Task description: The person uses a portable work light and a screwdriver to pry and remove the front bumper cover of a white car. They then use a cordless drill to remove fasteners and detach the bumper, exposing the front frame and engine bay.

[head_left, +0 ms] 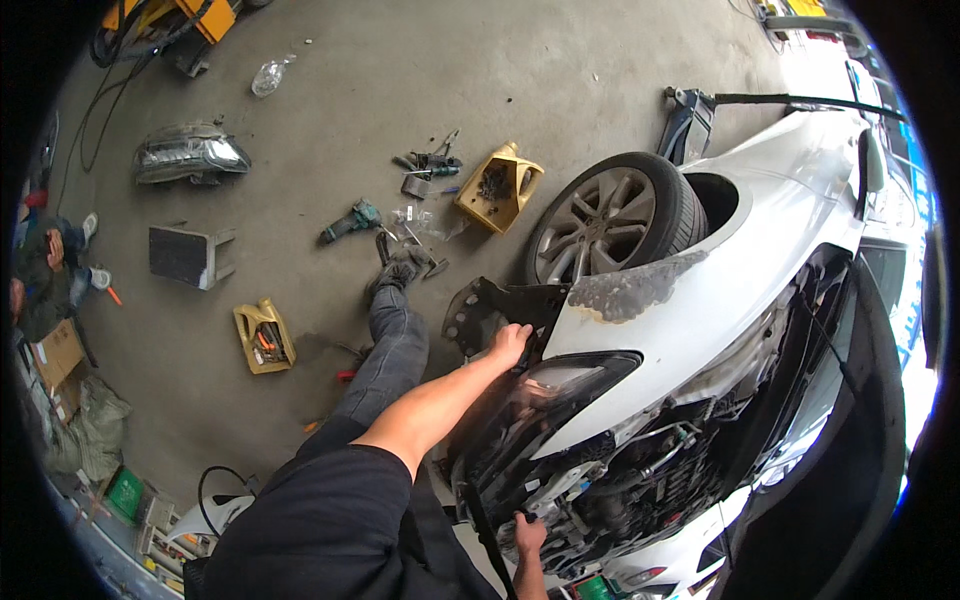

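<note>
My left hand [511, 346] reaches across to the front corner of a white car, its fingers closed at the edge of a black plastic wheel-arch liner [482, 308]. Just beside that hand is the headlight [570, 382], set in the white fender [665, 335]. Lower down, my right hand [530, 537] is closed at the front of the open engine bay [625, 500]; what lies inside its grip is dark and mostly hidden. A long black strip [487, 535] runs close to its left. The front wheel [605, 222] is turned outward, and the fender above it has a grey, scraped-looking patch [640, 288].
On the floor lie a green power tool [352, 221], loose tools [432, 168], cut-open yellow jugs [503, 190] [265, 338] and a detached headlight [192, 155]. A low stool [186, 256] stands left. A floor jack [688, 125] is behind the wheel. Another person [55, 265] is far left.
</note>
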Demonstrator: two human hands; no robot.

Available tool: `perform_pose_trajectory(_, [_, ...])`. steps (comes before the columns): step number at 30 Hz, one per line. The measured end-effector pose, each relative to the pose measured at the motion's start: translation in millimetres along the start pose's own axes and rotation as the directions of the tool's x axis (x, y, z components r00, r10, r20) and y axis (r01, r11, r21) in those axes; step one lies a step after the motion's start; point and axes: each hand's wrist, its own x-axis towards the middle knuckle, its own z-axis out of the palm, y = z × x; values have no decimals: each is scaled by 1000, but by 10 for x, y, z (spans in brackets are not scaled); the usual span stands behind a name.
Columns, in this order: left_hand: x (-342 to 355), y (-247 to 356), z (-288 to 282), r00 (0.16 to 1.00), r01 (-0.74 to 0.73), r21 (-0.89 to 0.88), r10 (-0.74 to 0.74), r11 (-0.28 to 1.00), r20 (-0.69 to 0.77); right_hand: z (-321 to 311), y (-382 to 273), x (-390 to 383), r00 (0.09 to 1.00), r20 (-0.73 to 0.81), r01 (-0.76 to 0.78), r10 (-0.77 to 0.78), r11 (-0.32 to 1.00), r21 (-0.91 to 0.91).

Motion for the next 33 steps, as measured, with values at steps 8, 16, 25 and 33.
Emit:
perform_pose_trajectory(8, [-58,130,-93,982,184,44,-186,982,34,6,-72,-43,1000,6,-7,7,1000,-17])
perform_pose_trajectory(16, [-163,271,-189,992,122,129,-126,984,26,5,-106,-46,999,3,-40,40,998,-45])
perform_pose_trajectory(25, [-62,145,-195,997,-50,130,41,990,65,-95,-221,-73,1000,-12,2,-3,999,-35])
perform_pose_trajectory(33, [-74,208,-261,990,-46,119,30,992,134,-47,-178,-70,997,38,-69,71,997,-46])
